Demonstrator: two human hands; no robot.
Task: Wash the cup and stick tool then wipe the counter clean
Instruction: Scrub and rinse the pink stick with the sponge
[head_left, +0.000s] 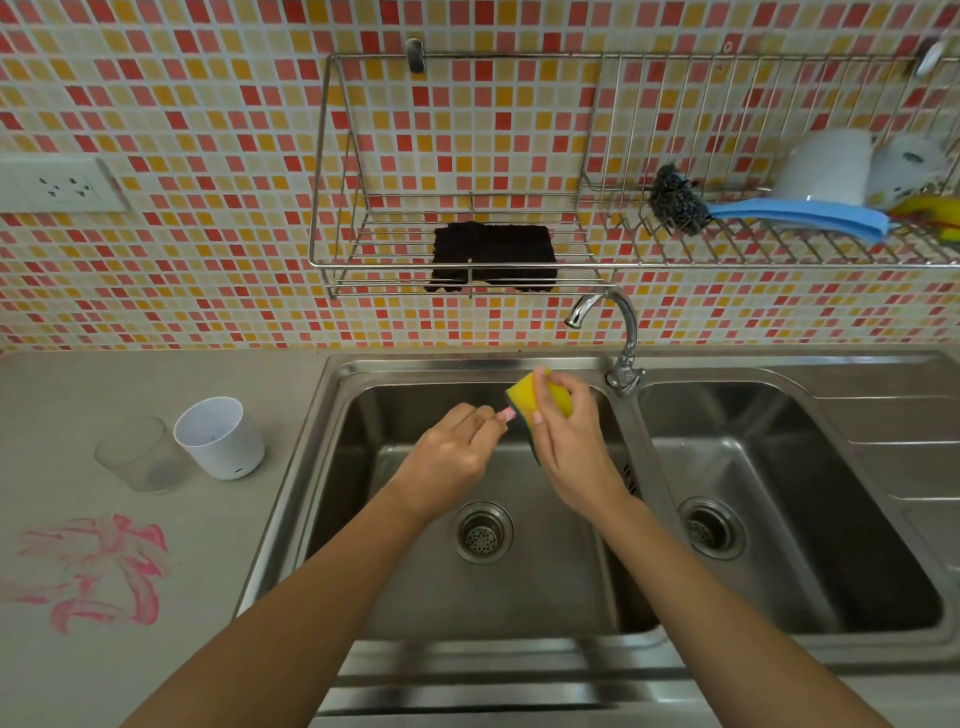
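Bright, even light; edges warped.

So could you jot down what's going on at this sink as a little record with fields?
left hand: pinches a pink-tipped stick tool over the left sink basin
right hand: grips a yellow sponge against the stick's tip
tap: no water visible
counter: white cup, clear cup, pink smear not yet wiped
rack: dark cloth
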